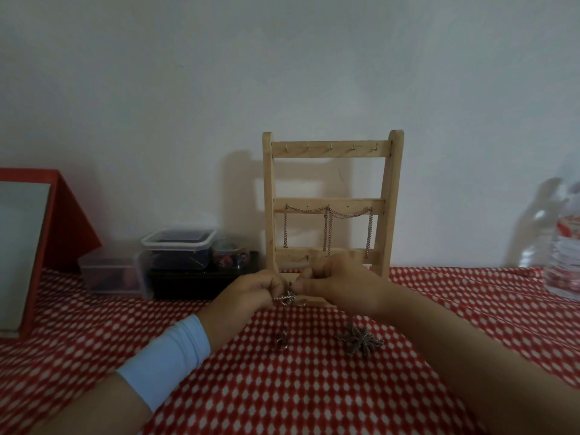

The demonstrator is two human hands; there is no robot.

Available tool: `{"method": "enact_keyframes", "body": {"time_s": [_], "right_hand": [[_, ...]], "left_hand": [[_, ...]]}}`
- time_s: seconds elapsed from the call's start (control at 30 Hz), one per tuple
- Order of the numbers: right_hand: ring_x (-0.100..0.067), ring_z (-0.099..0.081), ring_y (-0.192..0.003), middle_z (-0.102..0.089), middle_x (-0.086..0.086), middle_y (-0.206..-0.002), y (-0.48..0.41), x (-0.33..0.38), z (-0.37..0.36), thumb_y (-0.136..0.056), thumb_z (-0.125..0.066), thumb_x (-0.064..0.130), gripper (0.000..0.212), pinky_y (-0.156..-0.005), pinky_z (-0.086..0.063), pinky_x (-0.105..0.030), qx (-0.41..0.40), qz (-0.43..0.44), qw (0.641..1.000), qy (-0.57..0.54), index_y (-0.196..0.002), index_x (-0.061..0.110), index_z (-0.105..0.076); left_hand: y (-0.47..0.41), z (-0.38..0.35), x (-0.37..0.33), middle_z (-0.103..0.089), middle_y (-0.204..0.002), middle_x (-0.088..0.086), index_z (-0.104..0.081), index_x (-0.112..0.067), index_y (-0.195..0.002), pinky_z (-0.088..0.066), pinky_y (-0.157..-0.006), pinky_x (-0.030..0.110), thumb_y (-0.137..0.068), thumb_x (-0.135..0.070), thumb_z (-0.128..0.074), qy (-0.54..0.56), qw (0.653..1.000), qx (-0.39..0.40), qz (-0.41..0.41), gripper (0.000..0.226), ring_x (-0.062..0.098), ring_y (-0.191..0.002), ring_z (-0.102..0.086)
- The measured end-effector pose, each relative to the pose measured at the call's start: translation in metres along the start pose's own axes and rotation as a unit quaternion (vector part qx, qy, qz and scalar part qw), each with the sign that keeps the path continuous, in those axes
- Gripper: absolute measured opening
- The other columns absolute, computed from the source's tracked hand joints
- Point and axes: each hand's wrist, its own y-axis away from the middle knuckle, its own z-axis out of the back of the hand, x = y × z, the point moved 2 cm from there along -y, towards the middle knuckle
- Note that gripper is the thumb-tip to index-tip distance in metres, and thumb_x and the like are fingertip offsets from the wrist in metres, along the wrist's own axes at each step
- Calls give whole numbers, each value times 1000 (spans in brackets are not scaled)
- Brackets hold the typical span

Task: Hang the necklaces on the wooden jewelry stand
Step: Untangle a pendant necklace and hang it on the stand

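A wooden jewelry stand (332,149) stands upright against the wall, with small hooks along its top bar. Two chains (328,229) hang from its middle bar. In front of the stand's base, my left hand (248,296) and my right hand (339,285) meet, and both pinch a bunched silver necklace (287,298). A flower-shaped pendant piece (361,340) and a small metal piece (282,340) lie on the red checked cloth (282,387) below my hands.
Clear plastic boxes (179,246) and a black tray (188,282) sit left of the stand. A red-framed mirror (34,233) leans at the far left. A plastic water bottle (561,252) stands at the right edge.
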Motion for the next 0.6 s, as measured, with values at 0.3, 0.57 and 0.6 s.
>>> {"method": "enact_keyframes", "body": {"time_s": [0.3,0.57,0.6], "right_hand": [[-3,-46,-44,-54,11,-51,-1,-2,0,-98,-65,33,30,-47,-37,-19,-21,-39,997,-63,-74,15,-67],[2,-45,-39,-47,18,-41,0,2,3,-102,-58,39,37,-46,-33,-7,-32,-27,999,12,-76,18,-72],[2,-49,-43,-51,18,-45,0,3,2,-101,-58,42,36,-49,-38,-9,-31,-23,999,9,-77,20,-74]], "left_hand": [[3,-1,0,-63,-89,-10,-61,-23,-71,-50,-78,17,-78,-17,-80,-199,956,-152,-155,21,8,-90,-62],[9,-7,-5,-62,-83,-7,-54,-26,-80,-51,-70,22,-91,-39,-52,-216,935,-221,-176,17,10,-83,-62],[7,-4,-3,-62,-81,-7,-55,-25,-81,-50,-69,22,-93,-36,-53,-221,930,-253,-149,16,7,-80,-61]]}}
